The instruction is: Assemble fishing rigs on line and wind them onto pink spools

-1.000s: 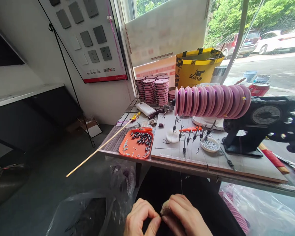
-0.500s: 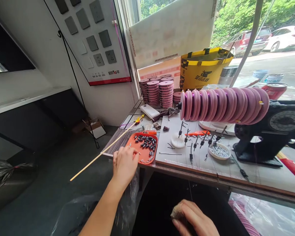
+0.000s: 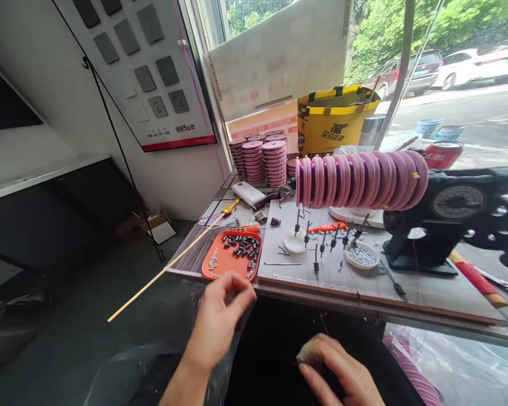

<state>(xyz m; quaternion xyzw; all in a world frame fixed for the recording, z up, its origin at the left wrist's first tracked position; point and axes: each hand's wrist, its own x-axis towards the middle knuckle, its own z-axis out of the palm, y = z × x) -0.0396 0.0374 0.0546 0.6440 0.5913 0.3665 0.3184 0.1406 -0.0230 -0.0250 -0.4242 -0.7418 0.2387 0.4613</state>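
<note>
My left hand [image 3: 222, 318] is raised just in front of the orange tray [image 3: 209, 256], thumb and fingertips pinched together; anything between them is too small to make out. In the tray lie black beads [image 3: 245, 246] and small metal pieces [image 3: 213, 259]. Over my dark lap, my right hand [image 3: 336, 366] is closed, with thumb and index finger together and a covering on the index fingertip. A thin line rises near it, but what the fingers pinch is hidden.
Pink spools [image 3: 359, 180] sit on a black winding machine [image 3: 457, 206]. A white board [image 3: 279, 276] carries black floats on lines and a bowl of grey beads [image 3: 361, 256]. Behind are stacked spools [image 3: 274, 163] and a yellow bag [image 3: 336, 127]. A thin stick [image 3: 169, 265] overhangs the table's left edge.
My left hand has left the orange tray and moved toward me and to the right, its fingertips together. My right hand stays low with little movement. The view has shifted slightly.
</note>
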